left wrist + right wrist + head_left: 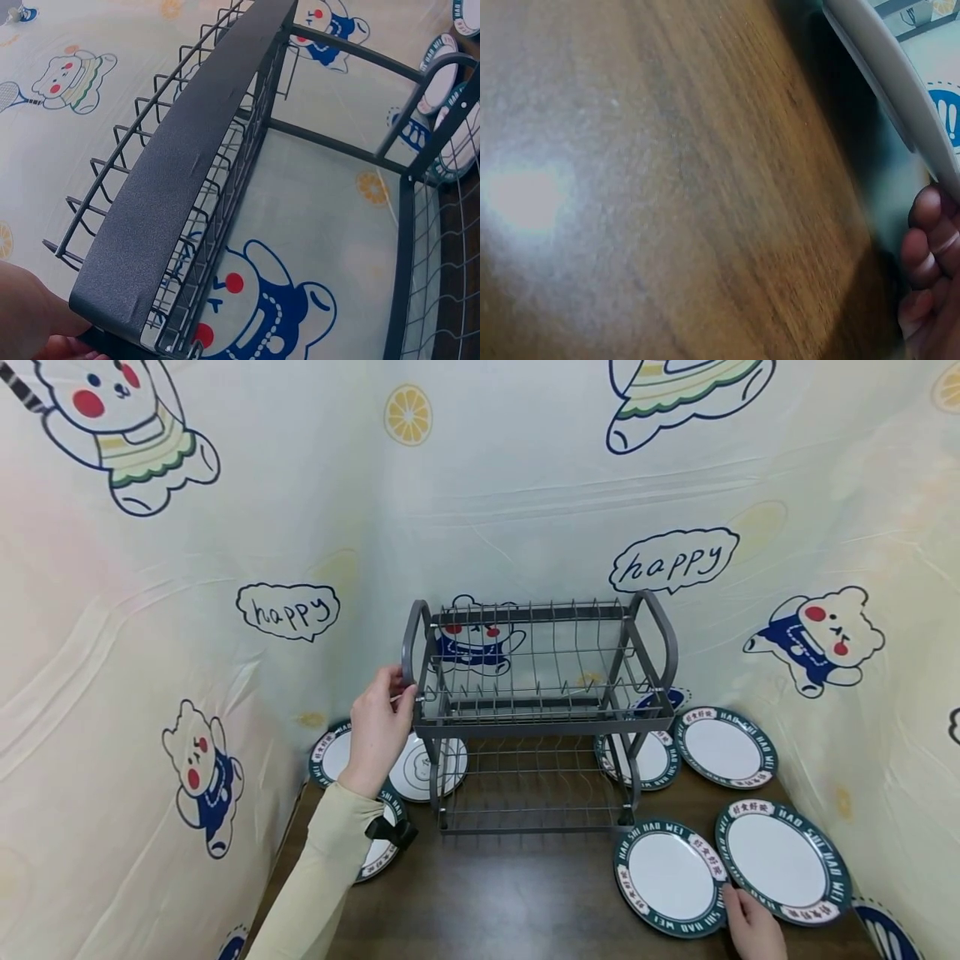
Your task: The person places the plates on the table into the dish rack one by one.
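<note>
A two-tier dark grey dish rack (543, 714) stands at the back of the table. My left hand (378, 727) grips its upper left side by the handle; in the left wrist view the hand (34, 311) is at the rack's end, fingers partly hidden. My right hand (752, 927) pinches the right edge of a white plate (671, 872) with a green patterned rim, thumb on top. The right wrist view shows that plate (892, 67) edge-on, with curled fingertips (928, 206) under it. Another such plate (783, 856) lies just to the right.
More rimmed plates lie right of the rack, one being a plate (722, 747) by the wall. At the left are several plates, including an overturned plate (427, 768), partly behind my arm. Printed cloth (480, 527) encloses the brown wooden table (517, 893).
</note>
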The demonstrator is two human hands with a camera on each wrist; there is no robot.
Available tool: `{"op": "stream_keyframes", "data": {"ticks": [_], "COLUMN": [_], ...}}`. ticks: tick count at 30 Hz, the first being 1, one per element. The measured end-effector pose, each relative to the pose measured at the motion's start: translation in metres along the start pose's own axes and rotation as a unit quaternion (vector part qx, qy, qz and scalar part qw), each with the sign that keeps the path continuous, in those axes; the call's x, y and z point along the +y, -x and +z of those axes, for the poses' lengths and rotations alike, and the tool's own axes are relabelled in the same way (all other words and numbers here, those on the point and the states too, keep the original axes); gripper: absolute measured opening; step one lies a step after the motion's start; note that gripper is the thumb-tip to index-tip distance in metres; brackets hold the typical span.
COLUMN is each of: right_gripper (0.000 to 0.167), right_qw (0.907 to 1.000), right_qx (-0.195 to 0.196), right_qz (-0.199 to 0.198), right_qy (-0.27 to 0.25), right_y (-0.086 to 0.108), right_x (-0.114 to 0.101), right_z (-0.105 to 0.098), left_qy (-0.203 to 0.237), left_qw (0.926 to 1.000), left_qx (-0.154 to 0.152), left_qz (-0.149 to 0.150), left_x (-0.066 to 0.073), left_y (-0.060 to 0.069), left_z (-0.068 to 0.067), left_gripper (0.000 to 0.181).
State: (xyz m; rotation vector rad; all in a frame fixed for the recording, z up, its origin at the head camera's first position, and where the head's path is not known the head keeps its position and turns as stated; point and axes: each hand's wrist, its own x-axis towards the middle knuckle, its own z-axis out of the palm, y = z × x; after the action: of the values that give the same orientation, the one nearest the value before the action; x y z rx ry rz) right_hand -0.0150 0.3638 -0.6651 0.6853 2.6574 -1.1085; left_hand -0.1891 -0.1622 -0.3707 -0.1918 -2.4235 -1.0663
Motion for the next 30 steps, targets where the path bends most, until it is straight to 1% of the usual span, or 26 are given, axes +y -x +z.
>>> {"op": "stream_keyframes", "data": {"ticks": [3,5,8,10,13,15,18,19,22,27,30], "right_gripper": [0.07,0.069,0.072,0.072,0.076,0.074,0.073,0.071,0.07,0.065,0.062], "right_qw": [0.9999,0.9999,0.9999,0.9999,0.9995,0.9991,0.9985,0.9987,0.9986,0.9979,0.9973], "right_qx": [-0.007,-0.005,-0.005,-0.003,0.009,0.016,0.022,0.023,0.031,0.056,0.059], "right_qz": [-0.001,-0.005,-0.012,-0.008,0.004,0.014,0.015,0.015,0.01,0.016,0.024], "right_qy": [-0.012,-0.011,-0.011,-0.014,-0.029,-0.038,-0.047,-0.044,-0.041,-0.031,-0.036], "right_y": [0.001,0.002,0.003,0.004,0.007,0.008,0.009,0.009,0.01,0.014,0.017], "right_x": [0.003,0.003,0.003,0.001,-0.001,-0.002,-0.003,-0.003,-0.004,-0.007,-0.011], "right_z": [-0.003,-0.005,-0.009,-0.012,-0.013,-0.015,-0.019,-0.021,-0.027,-0.038,-0.046], "left_qy": [0.0,0.0,0.001,0.002,0.005,0.005,0.002,0.001,0.002,0.004,0.005], "left_qw": [1.0,1.0,1.0,1.0,1.0,1.0,1.0,1.0,1.0,1.0,0.9999], "left_qx": [0.0,0.003,0.005,0.005,0.003,0.004,0.006,0.006,0.006,0.005,0.006], "left_qz": [-0.001,-0.001,-0.001,-0.002,-0.001,0.001,0.004,0.005,0.006,0.007,0.008], "left_x": [-0.001,-0.001,-0.001,-0.001,-0.001,-0.002,-0.002,-0.002,-0.003,-0.003,-0.004], "left_y": [0.0,0.0,0.0,0.001,0.001,0.0,0.0,0.0,0.0,0.0,0.0], "left_z": [0.001,0.001,0.001,0.001,0.001,0.001,0.001,0.001,0.0,0.001,0.001], "left_gripper": [0.025,0.024,0.023,0.023,0.024,0.024,0.024,0.024,0.024,0.025,0.025]}}
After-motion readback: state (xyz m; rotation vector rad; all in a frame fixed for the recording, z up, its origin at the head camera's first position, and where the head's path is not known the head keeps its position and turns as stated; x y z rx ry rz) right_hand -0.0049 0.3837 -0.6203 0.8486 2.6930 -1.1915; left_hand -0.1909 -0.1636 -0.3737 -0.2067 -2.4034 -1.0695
